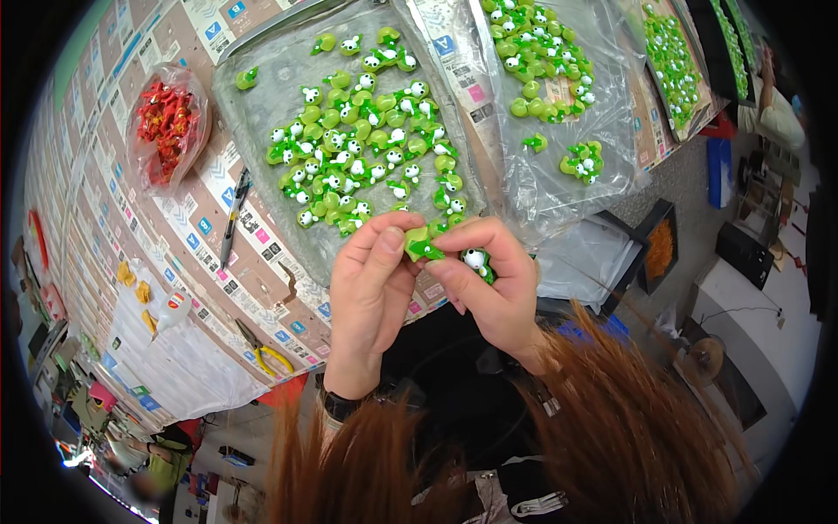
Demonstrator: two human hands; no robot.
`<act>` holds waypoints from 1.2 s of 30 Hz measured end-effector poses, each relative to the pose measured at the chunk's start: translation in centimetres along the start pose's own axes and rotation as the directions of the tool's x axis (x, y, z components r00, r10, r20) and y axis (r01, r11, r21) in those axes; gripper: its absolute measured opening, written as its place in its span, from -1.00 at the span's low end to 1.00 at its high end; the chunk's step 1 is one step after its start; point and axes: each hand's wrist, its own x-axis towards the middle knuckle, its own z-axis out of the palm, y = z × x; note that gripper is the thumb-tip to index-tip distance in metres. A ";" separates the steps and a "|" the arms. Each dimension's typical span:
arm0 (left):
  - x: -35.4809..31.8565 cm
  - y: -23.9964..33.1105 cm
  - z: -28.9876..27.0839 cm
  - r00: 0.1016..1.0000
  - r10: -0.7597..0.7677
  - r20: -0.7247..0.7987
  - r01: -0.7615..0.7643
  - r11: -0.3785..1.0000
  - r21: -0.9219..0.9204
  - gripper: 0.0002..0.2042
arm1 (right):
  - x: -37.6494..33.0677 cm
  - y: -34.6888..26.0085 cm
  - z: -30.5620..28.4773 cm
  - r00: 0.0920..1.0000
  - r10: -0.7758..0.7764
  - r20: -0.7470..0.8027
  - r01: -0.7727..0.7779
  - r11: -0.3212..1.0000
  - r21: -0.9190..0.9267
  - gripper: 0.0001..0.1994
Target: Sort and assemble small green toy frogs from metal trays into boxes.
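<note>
My left hand and my right hand meet in front of me at the table's near edge. Between their fingertips they pinch a small green frog-shaped figure. Under the right fingers a second green figure with white eyes is tucked. Just beyond the hands lies a grey tray strewn with several more of the same green figures.
A clear plastic sheet holds more green figures at the right. A bag of red pieces sits at the left. A pen, yellow-handled pliers and a small glue bottle lie on the paper-covered table. Another person's arm shows far right.
</note>
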 end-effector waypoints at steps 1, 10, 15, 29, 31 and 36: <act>0.0 0.1 0.1 1.000 0.008 0.009 -0.008 1.000 -0.003 -0.78 | 0.0 -0.2 -0.3 0.989 0.126 0.080 -0.141 0.967 0.213 -0.81; 0.1 0.2 0.6 0.996 0.084 -0.012 -0.080 0.976 0.202 -0.85 | 2.3 -0.5 -1.9 0.854 0.416 0.313 -0.509 0.538 0.672 -0.69; 0.2 -0.2 2.0 0.989 0.143 -0.048 -0.083 0.781 0.619 -0.78 | 2.3 -0.3 -2.1 0.838 0.480 0.259 -0.537 0.641 0.549 -0.76; 0.3 -1.0 2.0 0.928 0.339 0.154 -0.341 0.609 0.716 -0.81 | 2.1 -0.6 -2.2 0.826 0.442 0.351 -0.557 0.537 0.634 -0.77; 0.0 -1.0 2.3 0.925 0.358 0.128 -0.340 0.629 0.699 -0.79 | 2.1 -0.5 -2.4 0.818 0.454 0.354 -0.569 0.541 0.619 -0.75; -0.5 -0.8 3.3 0.963 0.266 0.040 -0.236 0.762 0.603 -0.66 | 2.1 -0.1 -2.4 0.783 0.441 0.437 -0.618 0.478 0.625 -0.74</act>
